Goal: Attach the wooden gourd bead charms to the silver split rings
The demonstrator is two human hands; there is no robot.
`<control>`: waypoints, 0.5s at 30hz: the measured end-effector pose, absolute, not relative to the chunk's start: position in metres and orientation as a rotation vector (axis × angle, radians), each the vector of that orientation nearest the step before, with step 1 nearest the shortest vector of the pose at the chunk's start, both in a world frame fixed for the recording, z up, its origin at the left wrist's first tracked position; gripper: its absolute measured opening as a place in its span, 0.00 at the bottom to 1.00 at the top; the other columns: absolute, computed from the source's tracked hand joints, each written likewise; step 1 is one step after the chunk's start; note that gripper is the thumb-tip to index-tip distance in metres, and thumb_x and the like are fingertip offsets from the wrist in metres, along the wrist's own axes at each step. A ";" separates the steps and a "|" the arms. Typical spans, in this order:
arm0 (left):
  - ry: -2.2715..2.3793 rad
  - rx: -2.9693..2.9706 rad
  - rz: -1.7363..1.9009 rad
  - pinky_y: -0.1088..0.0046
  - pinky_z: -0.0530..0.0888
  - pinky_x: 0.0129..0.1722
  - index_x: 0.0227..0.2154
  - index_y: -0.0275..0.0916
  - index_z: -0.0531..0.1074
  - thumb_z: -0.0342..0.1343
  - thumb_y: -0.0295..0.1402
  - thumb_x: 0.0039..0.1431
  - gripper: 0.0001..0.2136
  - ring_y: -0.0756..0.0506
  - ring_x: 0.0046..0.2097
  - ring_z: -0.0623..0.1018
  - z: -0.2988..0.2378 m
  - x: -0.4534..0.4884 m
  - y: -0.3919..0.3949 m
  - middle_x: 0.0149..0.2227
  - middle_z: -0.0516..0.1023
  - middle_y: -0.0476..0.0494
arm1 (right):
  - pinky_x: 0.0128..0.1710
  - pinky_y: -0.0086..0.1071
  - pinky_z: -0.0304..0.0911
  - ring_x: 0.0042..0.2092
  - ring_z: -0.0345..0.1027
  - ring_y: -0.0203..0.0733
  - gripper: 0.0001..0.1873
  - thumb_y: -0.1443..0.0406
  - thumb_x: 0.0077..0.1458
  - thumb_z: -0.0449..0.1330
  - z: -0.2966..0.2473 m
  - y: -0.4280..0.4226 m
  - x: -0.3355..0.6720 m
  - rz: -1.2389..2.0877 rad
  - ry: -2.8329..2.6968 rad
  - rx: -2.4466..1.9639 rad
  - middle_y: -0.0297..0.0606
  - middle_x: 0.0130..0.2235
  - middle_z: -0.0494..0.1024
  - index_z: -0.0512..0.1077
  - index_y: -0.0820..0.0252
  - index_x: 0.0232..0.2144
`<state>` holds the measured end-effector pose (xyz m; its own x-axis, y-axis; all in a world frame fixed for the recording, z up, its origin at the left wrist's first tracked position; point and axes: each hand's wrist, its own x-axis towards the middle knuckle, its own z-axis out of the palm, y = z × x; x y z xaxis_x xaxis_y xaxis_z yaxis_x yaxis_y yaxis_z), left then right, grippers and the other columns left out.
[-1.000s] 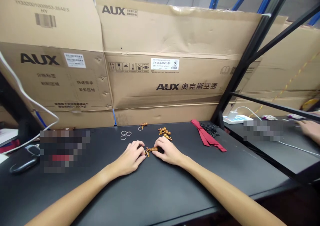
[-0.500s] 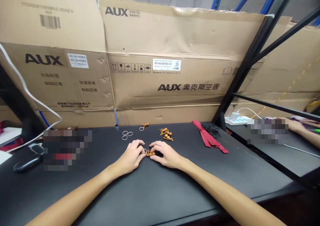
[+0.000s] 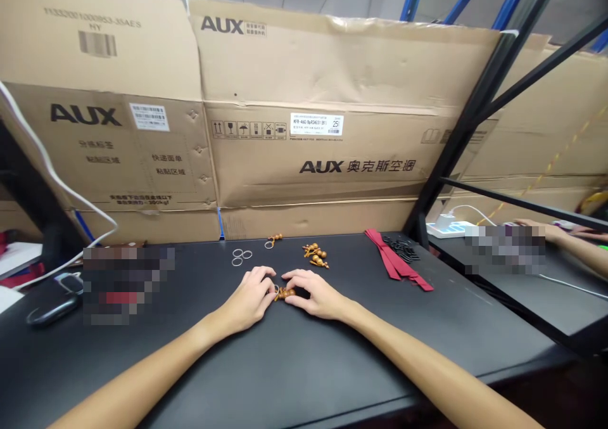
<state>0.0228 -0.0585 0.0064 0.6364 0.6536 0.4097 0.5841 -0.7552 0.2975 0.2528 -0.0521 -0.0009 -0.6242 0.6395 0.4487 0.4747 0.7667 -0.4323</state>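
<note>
My left hand (image 3: 255, 294) is closed on a metal key ring (image 3: 277, 289), which shows partly beside its fingertips. Between thumb and fingers, my right hand (image 3: 313, 293) grips a brown gourd-shaped pendant (image 3: 286, 293) low over the black table. The ring and the pendant's corded end meet between the two hands; how they join is too small to make out. Beyond the hands lie several more gourd pendants (image 3: 319, 259) in a small pile. Loose key rings (image 3: 237, 262) rest to the left of them, and a pendant with a ring (image 3: 274, 239) lies farther back.
Red ribbon strips (image 3: 396, 261) and a heap of black cords (image 3: 401, 249) lie at the right back. A black mouse-like object (image 3: 53, 310) is at the left. Cardboard (image 3: 313, 182) walls the back of the table (image 3: 266, 378). Beyond a black frame, another person's hand (image 3: 546, 230) shows.
My two hands stay almost where they were, still on the ring and pendant. The other person's hand at the right has shifted slightly left.
</note>
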 end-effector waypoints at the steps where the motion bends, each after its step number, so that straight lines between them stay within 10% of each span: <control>1: 1.011 2.720 0.753 0.59 0.68 0.48 0.30 0.39 0.67 0.46 0.29 0.65 0.08 0.41 0.49 0.68 0.007 0.023 -0.059 0.49 0.68 0.41 | 0.53 0.40 0.62 0.51 0.69 0.45 0.05 0.63 0.57 0.60 -0.001 -0.051 0.253 0.345 -2.348 -0.857 0.44 0.51 0.73 0.72 0.57 0.36; 15: 1.014 2.737 0.725 0.60 0.68 0.48 0.32 0.39 0.67 0.44 0.27 0.65 0.08 0.41 0.49 0.68 0.007 0.023 -0.059 0.49 0.68 0.41 | 0.56 0.41 0.60 0.57 0.65 0.46 0.05 0.63 0.58 0.60 -0.001 -0.049 0.254 0.461 -2.341 -0.855 0.45 0.53 0.73 0.72 0.57 0.37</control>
